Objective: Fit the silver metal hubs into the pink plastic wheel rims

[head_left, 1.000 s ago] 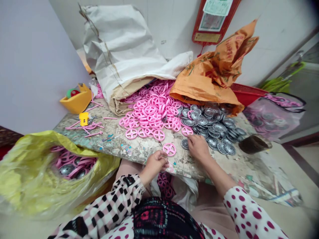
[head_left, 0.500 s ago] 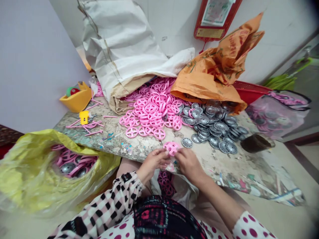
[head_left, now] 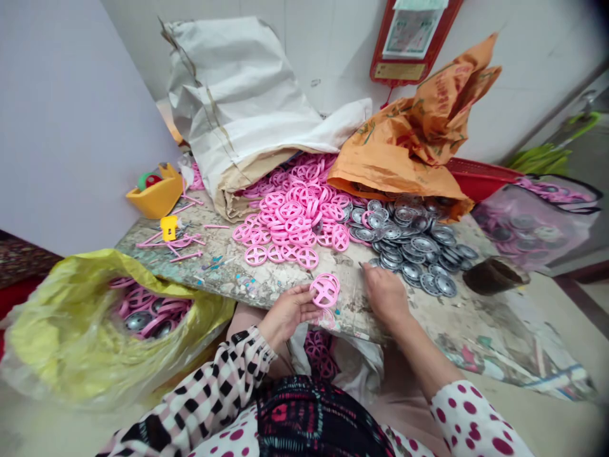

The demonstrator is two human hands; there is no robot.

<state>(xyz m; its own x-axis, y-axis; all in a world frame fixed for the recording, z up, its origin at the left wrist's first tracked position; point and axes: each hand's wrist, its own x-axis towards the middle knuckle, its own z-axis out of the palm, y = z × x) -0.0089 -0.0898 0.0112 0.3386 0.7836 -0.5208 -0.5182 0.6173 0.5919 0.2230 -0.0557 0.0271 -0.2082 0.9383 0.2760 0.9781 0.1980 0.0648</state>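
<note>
My left hand (head_left: pixel 291 311) pinches pink four-spoked wheels (head_left: pixel 325 292) by their left edge, over the front of the worktable (head_left: pixel 352 304); two rims seem to overlap. My right hand (head_left: pixel 387 297) is closed at the near left side of a heap of grey hubcap-like discs (head_left: pixel 423 244). A thin dark edge shows at its fingertips, apparently a grey disc seen edge-on, mostly hidden by the fingers. Behind my left hand lies a big heap of loose pink wheels (head_left: pixel 290 219).
A white sack (head_left: pixel 247 82) and an orange sack (head_left: pixel 404 152) spill onto the table. At left are a yellow container (head_left: pixel 157 198), pink sticks (head_left: pixel 185 256) and a yellow bag (head_left: pixel 61 317) of parts. A brown container (head_left: pixel 492 276) stands at right. Below the edge, an open bag (head_left: pixel 359 355) holds pink wheels.
My right hand has left the pink wheels and moved right to the grey discs. The lone grey disc there no longer lies visible on the table. My left hand keeps the pink wheels.
</note>
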